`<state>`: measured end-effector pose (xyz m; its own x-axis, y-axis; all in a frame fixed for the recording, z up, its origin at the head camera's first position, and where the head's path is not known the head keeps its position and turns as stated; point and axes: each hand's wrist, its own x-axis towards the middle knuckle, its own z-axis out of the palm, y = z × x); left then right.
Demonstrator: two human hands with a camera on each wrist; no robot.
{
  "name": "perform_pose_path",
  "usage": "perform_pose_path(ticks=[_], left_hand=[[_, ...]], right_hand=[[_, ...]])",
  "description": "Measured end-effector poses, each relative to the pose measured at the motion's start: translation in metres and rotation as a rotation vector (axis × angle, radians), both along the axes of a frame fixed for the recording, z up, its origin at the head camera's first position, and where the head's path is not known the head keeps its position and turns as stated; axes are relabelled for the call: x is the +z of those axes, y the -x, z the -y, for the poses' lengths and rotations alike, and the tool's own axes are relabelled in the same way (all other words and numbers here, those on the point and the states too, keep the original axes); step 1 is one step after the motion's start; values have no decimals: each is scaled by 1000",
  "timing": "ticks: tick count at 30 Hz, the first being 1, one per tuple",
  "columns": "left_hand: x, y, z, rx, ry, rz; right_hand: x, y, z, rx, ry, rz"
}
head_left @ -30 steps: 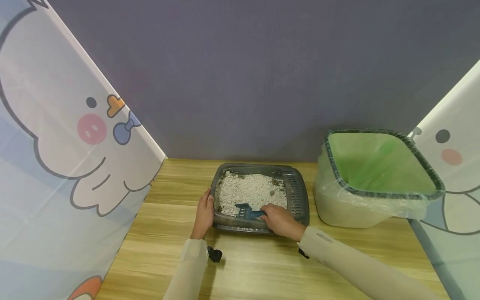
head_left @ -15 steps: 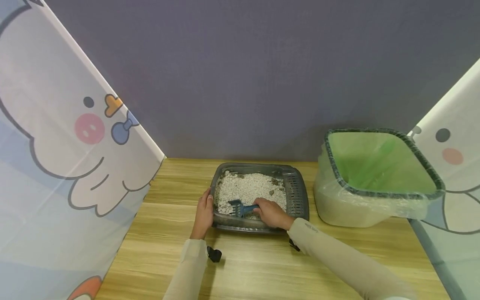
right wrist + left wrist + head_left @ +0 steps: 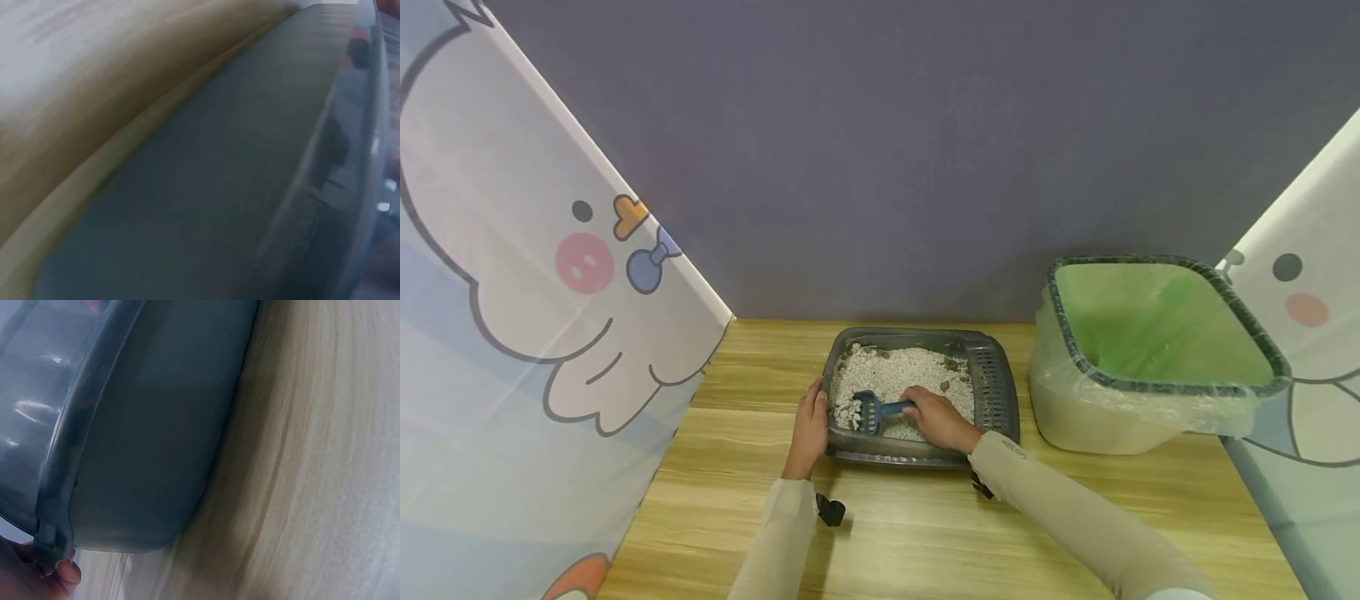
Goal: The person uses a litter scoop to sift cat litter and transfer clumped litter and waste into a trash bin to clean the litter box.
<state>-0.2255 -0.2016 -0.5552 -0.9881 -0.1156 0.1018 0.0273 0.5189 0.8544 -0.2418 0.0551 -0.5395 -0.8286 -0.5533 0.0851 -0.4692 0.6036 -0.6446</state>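
A dark grey litter box [image 3: 895, 451] sits on the wooden table, filled with pale litter [image 3: 904, 377]. At its left side my left hand [image 3: 808, 429] grips the rim; in the left wrist view, thumb and fingers [image 3: 67, 572] close round the rim's corner. My right hand [image 3: 942, 419] holds a blue litter scoop [image 3: 892, 408] by its handle over the front part of the box. The scoop's slotted head points left, among crumbly lumps of litter by the left wall. A dark clump [image 3: 944, 386] lies right of centre. The right wrist view shows the box's outer wall [image 3: 187, 175], not the hand.
Right of the box stands a large pale bin [image 3: 1090, 417] with a clear liner folded over its dark rim and a green inside. A grey wall [image 3: 887, 167] rises behind the table [image 3: 910, 533]. Printed cartoon panels [image 3: 512, 250] flank both sides.
The right hand has moved the scoop left and slightly away from the front, its head now close to the left wall with litter lumps heaped there. The left hand stays on the rim.
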Motion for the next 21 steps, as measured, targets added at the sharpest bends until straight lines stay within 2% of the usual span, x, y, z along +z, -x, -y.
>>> perform_pose_path(ticks=[8, 11, 15, 21], left_hand=[[0, 0, -2, -4, 1, -28], [-1, -1, -2, 0, -1, -30], [-2, -2, -1, 13, -9, -17], [-1, -1, 0, 12, -24, -33]], right_hand=[[4, -5, -13, -35, 29, 28], [7, -9, -22, -88, 58, 29], [9, -15, -32, -171, 158, 11], [7, -25, -42, -311, 299, -69]])
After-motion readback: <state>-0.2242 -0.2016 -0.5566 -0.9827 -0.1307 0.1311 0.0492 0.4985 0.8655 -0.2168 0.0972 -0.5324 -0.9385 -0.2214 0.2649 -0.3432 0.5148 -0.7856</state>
